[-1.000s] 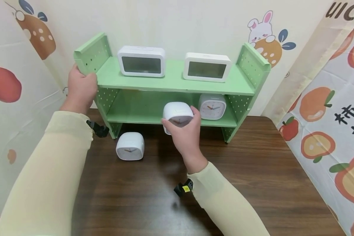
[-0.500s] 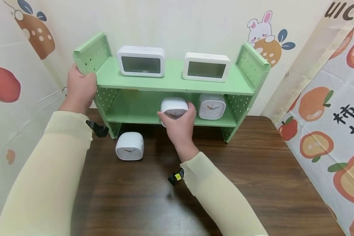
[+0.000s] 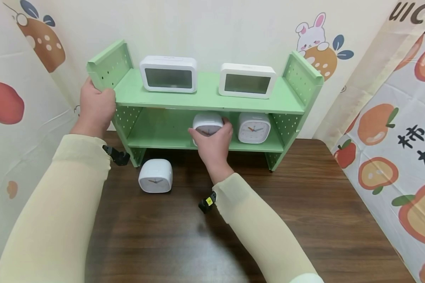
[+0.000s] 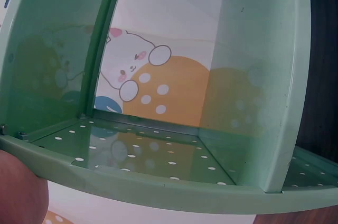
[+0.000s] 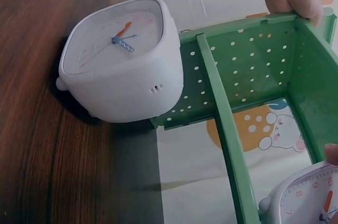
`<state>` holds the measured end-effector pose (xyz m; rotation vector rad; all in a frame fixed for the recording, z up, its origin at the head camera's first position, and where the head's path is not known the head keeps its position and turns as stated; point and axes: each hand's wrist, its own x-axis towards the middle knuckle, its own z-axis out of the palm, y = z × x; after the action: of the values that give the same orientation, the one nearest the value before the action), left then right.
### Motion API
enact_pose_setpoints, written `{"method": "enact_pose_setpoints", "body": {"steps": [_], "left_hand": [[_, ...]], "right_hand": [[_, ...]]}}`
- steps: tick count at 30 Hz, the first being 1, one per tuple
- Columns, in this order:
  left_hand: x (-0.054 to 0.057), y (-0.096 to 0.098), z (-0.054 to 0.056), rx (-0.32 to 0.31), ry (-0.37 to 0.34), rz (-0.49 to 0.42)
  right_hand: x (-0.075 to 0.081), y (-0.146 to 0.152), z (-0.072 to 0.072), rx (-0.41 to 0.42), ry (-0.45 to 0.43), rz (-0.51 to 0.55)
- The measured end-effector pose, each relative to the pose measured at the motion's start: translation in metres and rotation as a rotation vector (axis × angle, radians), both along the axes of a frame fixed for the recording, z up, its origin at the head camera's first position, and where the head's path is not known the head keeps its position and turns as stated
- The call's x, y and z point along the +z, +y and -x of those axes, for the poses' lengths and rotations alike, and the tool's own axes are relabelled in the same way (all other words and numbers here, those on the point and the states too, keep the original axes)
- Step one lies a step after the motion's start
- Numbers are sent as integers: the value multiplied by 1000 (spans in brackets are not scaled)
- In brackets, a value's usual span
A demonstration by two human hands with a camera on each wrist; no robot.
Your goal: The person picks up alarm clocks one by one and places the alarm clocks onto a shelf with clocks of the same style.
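Two digital clocks (image 3: 168,74) and a dial clock (image 3: 254,128) stand on the green shelf (image 3: 163,127). Your right hand (image 3: 215,144) pinches another clock (image 3: 207,121) at its lower board; your left hand (image 3: 97,104) grips its left side. A final clock (image 3: 156,175) apparently waits on the table (image 3: 145,236) before it.

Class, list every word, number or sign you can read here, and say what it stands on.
"UIC", next letter cut off: right-hand cloth.
"柿", a cut-off character below: right-hand cloth.
"7", "8", "9", "10": clock held by the right fingers.
Too small or blurred to read reliably: table clock, right-hand shelf clock, yellow wrist tag.
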<state>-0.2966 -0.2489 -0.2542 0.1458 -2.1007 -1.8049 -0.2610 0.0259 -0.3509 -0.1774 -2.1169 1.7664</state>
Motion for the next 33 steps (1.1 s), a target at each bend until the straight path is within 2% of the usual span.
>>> {"method": "enact_pose_setpoints", "body": {"steps": [10, 27, 33], "left_hand": [[1, 1, -1, -4, 8, -22], [1, 1, -5, -10, -25, -21], [2, 2, -3, -16, -5, -26]], "right_hand": [[-5, -6, 15, -23, 73, -85], [-8, -10, 21, -3, 51, -113], [-8, -8, 23, -4, 61, -119]]}}
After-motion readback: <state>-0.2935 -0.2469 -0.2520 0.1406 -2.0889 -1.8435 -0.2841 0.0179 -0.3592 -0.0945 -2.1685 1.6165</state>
